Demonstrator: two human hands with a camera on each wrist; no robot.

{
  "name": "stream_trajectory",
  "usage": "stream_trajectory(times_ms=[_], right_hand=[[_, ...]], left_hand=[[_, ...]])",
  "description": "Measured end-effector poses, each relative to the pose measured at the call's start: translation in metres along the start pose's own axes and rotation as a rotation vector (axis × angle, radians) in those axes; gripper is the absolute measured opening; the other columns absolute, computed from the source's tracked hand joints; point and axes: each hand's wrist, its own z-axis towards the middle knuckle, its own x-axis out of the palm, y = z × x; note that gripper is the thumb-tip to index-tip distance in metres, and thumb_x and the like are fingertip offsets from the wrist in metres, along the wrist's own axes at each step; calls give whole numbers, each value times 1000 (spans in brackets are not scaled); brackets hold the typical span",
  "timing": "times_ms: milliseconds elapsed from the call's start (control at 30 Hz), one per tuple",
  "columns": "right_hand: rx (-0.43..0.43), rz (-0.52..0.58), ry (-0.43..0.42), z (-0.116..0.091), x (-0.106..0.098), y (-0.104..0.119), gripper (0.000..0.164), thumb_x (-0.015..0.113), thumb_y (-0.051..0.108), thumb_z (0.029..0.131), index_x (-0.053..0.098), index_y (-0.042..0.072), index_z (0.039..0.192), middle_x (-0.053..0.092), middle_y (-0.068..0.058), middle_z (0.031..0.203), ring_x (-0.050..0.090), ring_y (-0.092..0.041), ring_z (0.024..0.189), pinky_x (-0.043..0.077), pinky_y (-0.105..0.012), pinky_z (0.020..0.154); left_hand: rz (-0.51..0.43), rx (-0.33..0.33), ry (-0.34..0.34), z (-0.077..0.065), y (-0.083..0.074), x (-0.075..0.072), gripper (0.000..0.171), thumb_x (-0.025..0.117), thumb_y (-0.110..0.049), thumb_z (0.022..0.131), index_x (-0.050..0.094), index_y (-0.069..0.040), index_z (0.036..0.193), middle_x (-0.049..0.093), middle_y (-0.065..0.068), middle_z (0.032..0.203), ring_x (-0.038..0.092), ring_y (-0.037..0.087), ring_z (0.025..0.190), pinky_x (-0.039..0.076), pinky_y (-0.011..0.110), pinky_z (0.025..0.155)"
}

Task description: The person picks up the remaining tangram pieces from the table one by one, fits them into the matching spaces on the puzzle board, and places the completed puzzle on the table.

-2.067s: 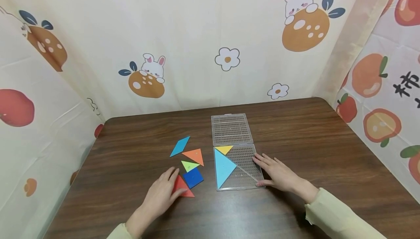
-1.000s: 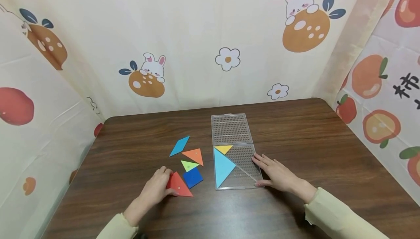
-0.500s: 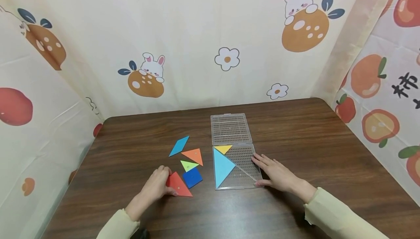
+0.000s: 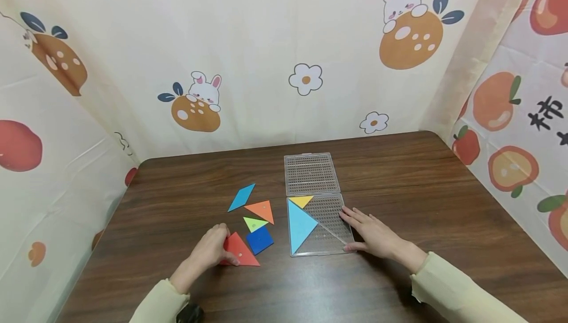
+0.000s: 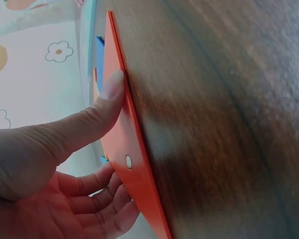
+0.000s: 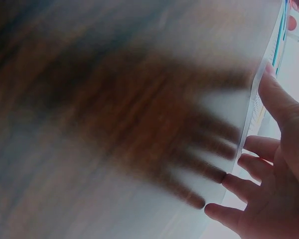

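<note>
I've got the left hand point(image 4: 210, 247) pinching the red triangle point(image 4: 241, 253), 8 o'clock from the blue square point(image 4: 260, 240); one tip points about 4, long edge lies 9-to-3. The right hand point(image 4: 376, 234) is loosely spread, touching the clear case point(image 4: 329, 214) at 3 o'clock.

Head: above table point(image 4: 390, 185), facing forward-down
Left wrist: close, facing red triangle point(image 5: 123, 137)
Right wrist: close, tilted
Head/left-wrist overlap: red triangle
</note>
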Motion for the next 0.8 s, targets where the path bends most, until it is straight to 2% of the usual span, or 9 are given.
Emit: stream_trajectory(times_ms=[367,600,800], right_hand=[[4,0,-3,-1,-1,0,75,64,43,76,39,-1,131,34,-20,136,33,-40,121,30,-60,87],[7,4,-1,-1,-1,0,75,64,43,76,39,0,131,33,-20,136,32,-40,122,30,-60,88],[8,5,-3,-1,0,0,75,64,43,76,39,0,132,33,-20,136,32,-40,122,30,-61,88]], left_hand=[[-78,-34,-35,-2,-1,-4,41,84,-15,56,52,-4,80,50,2,69,45,15,62,42,27,53],[-101,-16,-47,-3,0,-6,34,82,-13,59,57,-4,80,49,1,67,44,14,61,41,26,54],[-110,19,-73,-5,-1,-9,23,80,-12,61,61,-6,72,46,-1,60,42,13,57,39,25,51]])
